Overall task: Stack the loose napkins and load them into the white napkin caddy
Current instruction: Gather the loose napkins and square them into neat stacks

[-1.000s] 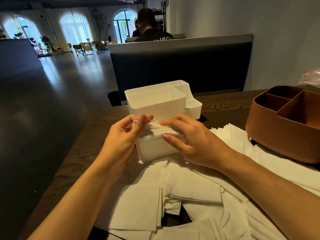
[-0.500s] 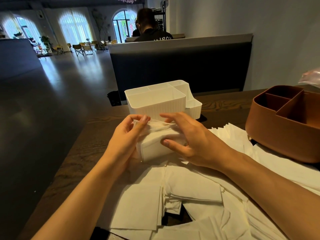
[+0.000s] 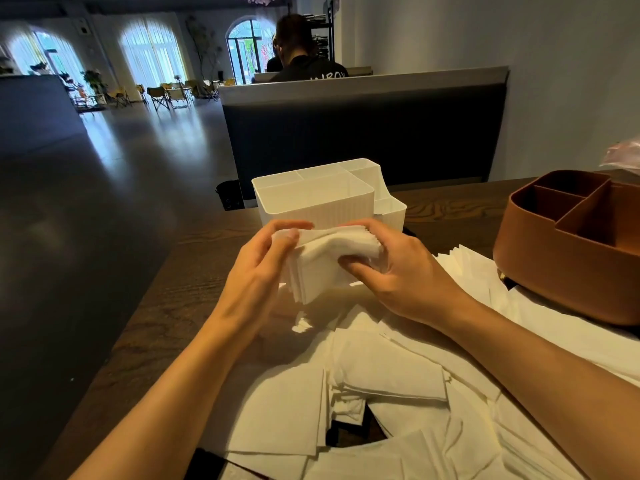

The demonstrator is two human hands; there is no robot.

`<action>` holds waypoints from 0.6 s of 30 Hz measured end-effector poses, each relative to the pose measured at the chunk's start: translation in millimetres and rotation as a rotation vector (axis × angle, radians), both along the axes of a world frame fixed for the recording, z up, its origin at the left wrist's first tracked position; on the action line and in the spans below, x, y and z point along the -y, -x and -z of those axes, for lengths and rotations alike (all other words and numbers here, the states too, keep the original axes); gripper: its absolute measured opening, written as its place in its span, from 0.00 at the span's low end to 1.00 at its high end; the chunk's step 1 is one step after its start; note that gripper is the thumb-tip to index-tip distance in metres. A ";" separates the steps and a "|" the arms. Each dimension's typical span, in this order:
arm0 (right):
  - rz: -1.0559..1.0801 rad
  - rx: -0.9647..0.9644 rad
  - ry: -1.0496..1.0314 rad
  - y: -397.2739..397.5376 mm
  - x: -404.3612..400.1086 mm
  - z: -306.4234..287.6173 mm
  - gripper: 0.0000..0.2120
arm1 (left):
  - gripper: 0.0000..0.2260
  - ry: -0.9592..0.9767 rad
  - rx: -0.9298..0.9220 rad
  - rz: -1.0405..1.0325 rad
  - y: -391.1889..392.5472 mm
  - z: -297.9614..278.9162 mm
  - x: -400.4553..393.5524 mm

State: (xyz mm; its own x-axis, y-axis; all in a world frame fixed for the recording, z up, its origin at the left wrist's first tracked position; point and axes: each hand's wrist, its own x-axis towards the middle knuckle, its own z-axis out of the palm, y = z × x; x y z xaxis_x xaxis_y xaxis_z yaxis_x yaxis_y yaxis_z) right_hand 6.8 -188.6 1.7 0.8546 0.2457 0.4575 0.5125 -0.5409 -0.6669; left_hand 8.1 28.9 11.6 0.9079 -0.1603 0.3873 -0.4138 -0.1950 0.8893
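Loose napkins (image 3: 388,375) lie spread on the desk (image 3: 194,278) up close. Above them, the left hand (image 3: 258,271) and right hand (image 3: 398,268) squeeze a napkin stack (image 3: 329,258). The white napkin caddy (image 3: 315,199) sits just behind, empty. The bent stack might fan out and spill.

Both hands have lifted the napkin stack (image 3: 325,261) higher.

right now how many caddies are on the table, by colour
white caddy: 1
brown caddy: 1
total: 2
The white one stands just beyond the stack of napkins held in both hands; the brown one stands at the right.
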 end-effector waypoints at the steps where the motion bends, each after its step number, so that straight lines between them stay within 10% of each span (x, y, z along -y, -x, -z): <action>1: -0.011 -0.030 -0.013 -0.2 1.2 0.0 0.27 | 0.13 -0.013 0.003 0.027 0.6 0.9 0.6; 6: -0.043 -0.144 0.000 -2.3 6.2 -1.9 0.36 | 0.29 -0.126 -0.045 0.128 0.5 9.1 1.1; 18: 0.018 -0.201 -0.011 -3.2 -8.2 -0.2 0.16 | 0.13 -0.096 -0.060 -0.055 -4.9 10.2 8.1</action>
State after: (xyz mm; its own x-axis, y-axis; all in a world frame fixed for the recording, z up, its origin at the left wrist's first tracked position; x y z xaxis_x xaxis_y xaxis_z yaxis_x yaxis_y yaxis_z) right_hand 10.0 -180.3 1.9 0.9332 0.2254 0.2800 0.3589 -0.5411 -0.7605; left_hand 12.9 20.7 1.5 0.9376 -0.1431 0.3169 -0.3463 -0.3014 0.8884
